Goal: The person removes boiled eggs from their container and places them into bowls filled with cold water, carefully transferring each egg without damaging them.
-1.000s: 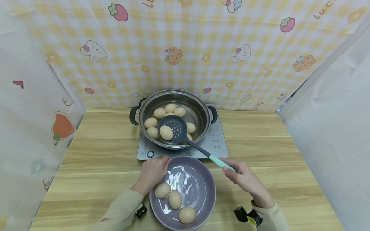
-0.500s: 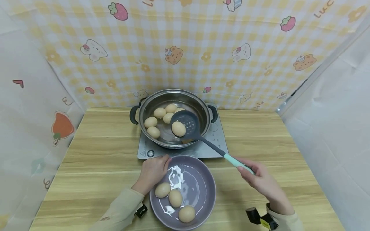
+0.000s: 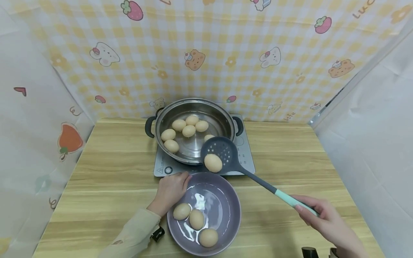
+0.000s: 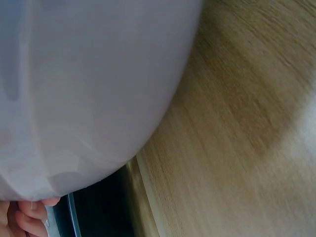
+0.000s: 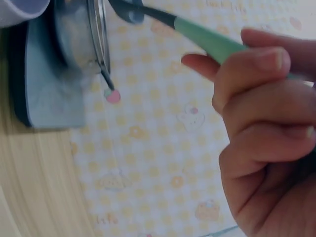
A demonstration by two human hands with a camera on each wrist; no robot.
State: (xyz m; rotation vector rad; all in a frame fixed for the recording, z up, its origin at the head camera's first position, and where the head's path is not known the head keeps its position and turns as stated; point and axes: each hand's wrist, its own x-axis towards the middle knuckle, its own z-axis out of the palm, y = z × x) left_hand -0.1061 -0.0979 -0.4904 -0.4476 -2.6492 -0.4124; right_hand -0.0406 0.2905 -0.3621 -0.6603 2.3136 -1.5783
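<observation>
My right hand grips the mint-green handle of a dark grey skimmer, with its fingers curled round it in the right wrist view. One egg lies in the skimmer's perforated head, over the pot's front rim and just beyond the plate. At the far left rim of the purple plate, my left hand holds the edge; its fingertips show under the rim in the left wrist view. Three eggs lie in the plate. Several more eggs sit in water in the steel pot.
The pot, with black side handles, stands on a grey induction cooker. Under everything is a wooden table. A yellow checked cloth hangs behind it, and white sheets flank both sides.
My right hand has moved right and toward me, bringing the skimmer with its egg from over the pot to the front rim. The left hand has stayed on the plate.
</observation>
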